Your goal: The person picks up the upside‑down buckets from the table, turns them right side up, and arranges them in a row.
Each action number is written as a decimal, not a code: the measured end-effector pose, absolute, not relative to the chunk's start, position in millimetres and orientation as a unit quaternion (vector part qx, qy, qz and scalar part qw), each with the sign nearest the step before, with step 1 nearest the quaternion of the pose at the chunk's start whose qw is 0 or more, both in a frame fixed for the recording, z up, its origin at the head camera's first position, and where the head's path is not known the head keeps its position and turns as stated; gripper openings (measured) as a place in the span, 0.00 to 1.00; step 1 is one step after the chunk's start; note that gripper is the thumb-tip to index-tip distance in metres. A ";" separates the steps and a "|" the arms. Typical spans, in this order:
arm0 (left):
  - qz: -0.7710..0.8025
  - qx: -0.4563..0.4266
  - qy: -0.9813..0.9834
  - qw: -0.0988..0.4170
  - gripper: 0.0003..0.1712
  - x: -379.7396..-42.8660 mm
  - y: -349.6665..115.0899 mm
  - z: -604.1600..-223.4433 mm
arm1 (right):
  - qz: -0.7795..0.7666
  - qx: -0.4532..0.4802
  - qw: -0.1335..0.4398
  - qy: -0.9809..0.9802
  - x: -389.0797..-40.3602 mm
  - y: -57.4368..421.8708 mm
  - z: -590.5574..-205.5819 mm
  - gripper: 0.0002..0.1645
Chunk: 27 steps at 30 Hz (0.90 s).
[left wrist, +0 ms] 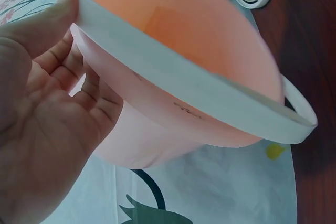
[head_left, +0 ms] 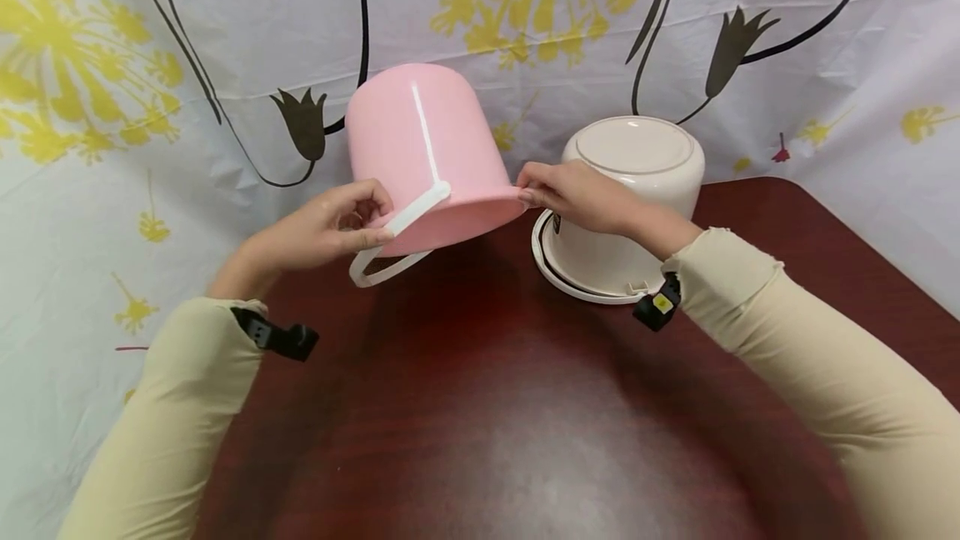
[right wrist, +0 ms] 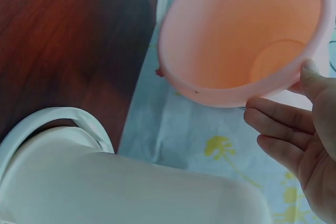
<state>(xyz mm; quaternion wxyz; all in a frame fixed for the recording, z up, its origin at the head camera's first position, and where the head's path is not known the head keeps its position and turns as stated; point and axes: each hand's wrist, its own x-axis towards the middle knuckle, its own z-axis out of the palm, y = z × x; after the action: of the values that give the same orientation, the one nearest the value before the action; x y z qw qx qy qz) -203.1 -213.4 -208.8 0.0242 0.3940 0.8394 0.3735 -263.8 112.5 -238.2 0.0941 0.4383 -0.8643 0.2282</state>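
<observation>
A pink bucket [head_left: 420,132] is held up above the table, tilted with its mouth down and toward me. Its inside looks hollow and bare in the right wrist view. At the bucket's left rim, my left hand [head_left: 322,223] pinches the edge together with the white handle [left wrist: 199,85], thumb on the handle and fingers behind. My right hand [head_left: 577,194] pinches the opposite rim between thumb and fingers. Just behind the right hand stands a white bucket [head_left: 637,148], upside down on the table, its own white handle [head_left: 543,261] lying round its rim.
The dark red-brown table [head_left: 480,407] spreads below both hands. A white curtain [head_left: 247,65] with yellow and dark flower prints hangs along the table's back and left. Black straps with small devices are on both sleeves [head_left: 202,357].
</observation>
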 end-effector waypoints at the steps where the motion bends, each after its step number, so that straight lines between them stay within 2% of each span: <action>1: 0.380 0.394 0.836 0.026 0.09 -203.0 -213.3 -207.4 | 0.228 0.437 0.092 -0.865 -263.4 112.6 -235.2 0.08; 16: 0.487 0.369 0.789 0.063 0.04 -196.9 -214.0 -189.7 | 0.224 0.434 0.087 -0.868 -264.8 112.7 -203.4 0.10; 27: 0.587 0.345 0.731 0.045 0.04 -198.9 -217.9 -190.8 | 0.210 0.434 0.089 -0.872 -270.4 103.9 -178.9 0.11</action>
<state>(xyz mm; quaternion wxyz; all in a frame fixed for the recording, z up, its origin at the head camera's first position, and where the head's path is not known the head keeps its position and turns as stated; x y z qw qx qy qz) -198.9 -217.9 -190.8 0.0453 0.3449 0.7314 0.5865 -270.4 103.9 -178.9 0.0887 0.4338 -0.8716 0.2102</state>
